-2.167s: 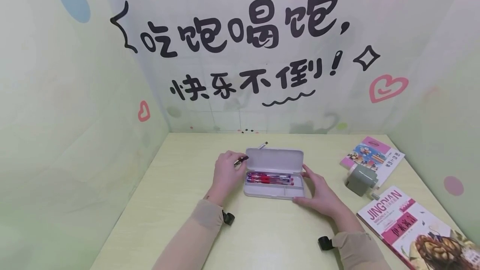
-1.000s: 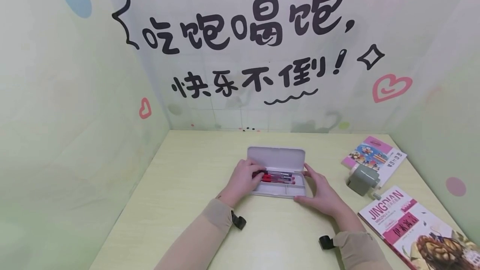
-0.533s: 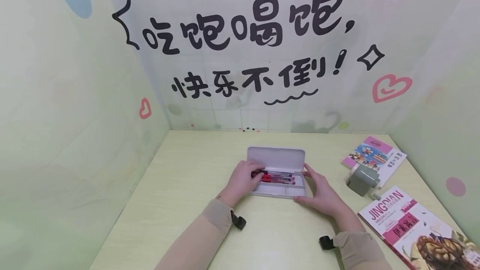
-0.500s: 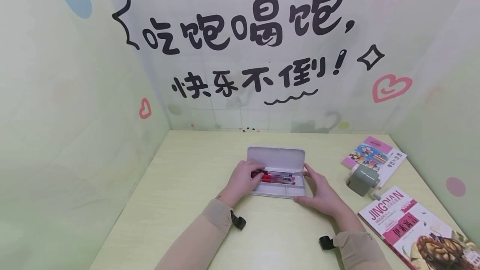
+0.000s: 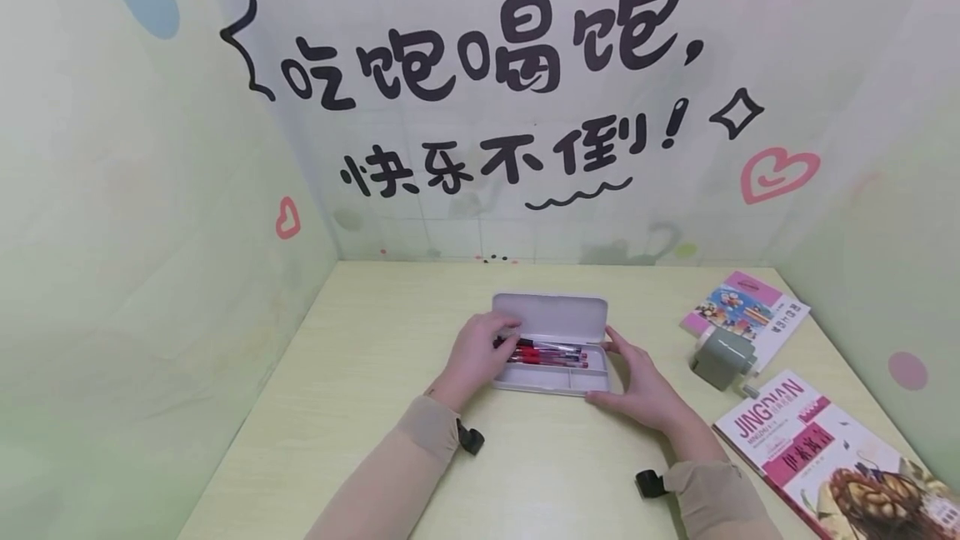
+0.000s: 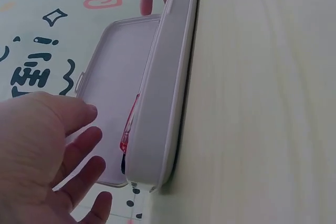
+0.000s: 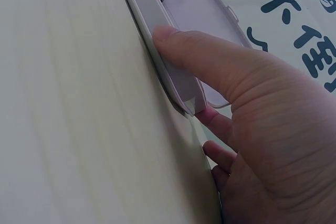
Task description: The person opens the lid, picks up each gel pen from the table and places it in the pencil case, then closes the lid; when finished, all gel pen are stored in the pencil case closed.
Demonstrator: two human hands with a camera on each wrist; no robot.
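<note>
An open white pencil case (image 5: 555, 319) stands at the middle of the table, its lid tilted back. Several pens (image 5: 551, 355) with red and black grips lie in its rear compartment; the front compartments hold nothing visible. My left hand (image 5: 477, 352) is over the case's left end, hiding the pens' ends. In the left wrist view its fingers (image 6: 81, 184) are loosely spread beside the lid with nothing between them. My right hand (image 5: 643, 382) grips the case's right end. The right wrist view shows its thumb (image 7: 194, 51) pressed on the front wall and fingers behind the end.
To the right sits a grey-green pencil sharpener (image 5: 723, 358) with a crank, partly over a pink and blue booklet (image 5: 750, 307). A larger magazine (image 5: 832, 457) lies nearer at the right edge. A printed cloth wall (image 5: 450, 232) closes off the table's back.
My left hand has brought a black-gripped pen from left of the case into the rear compartment, let go of it and drawn back slightly left. The right hand keeps its grip.
</note>
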